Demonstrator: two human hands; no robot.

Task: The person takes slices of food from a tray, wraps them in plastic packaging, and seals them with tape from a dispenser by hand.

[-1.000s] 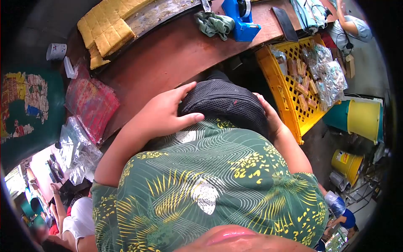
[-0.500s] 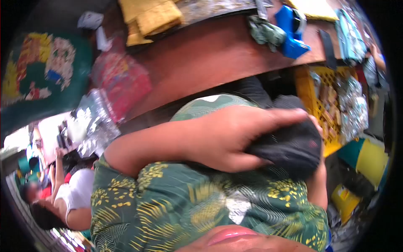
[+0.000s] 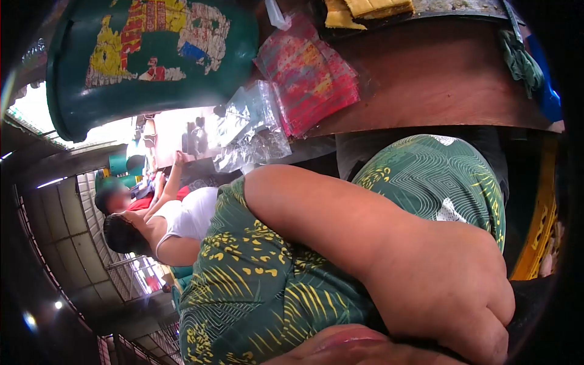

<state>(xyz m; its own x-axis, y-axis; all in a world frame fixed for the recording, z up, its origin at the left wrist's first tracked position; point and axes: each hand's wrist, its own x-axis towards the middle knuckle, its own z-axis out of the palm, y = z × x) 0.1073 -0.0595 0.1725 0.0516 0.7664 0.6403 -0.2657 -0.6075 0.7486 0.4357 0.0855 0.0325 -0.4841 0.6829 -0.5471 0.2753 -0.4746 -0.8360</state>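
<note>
My left hand (image 3: 459,280) reaches across my chest to the lower right, with its back toward the camera. Its fingers are curled against a black cloth item (image 3: 536,299), which shows only in part beyond the knuckles and at the dark right edge. The green patterned shirt (image 3: 243,274) lies under my forearm. My right hand is out of sight.
A reddish-brown table (image 3: 426,91) spans the top, with red printed plastic bags (image 3: 313,76), clear bags (image 3: 255,131), yellow cake slabs (image 3: 377,7) and a green cloth (image 3: 522,64). A green barrel (image 3: 146,67) stands left; a yellow crate (image 3: 538,213) is right. People sit behind at left.
The view has swung to my left, so the table and bags sit further right in it. My left hand has moved with the black item toward the lower right. My right hand has left the view.
</note>
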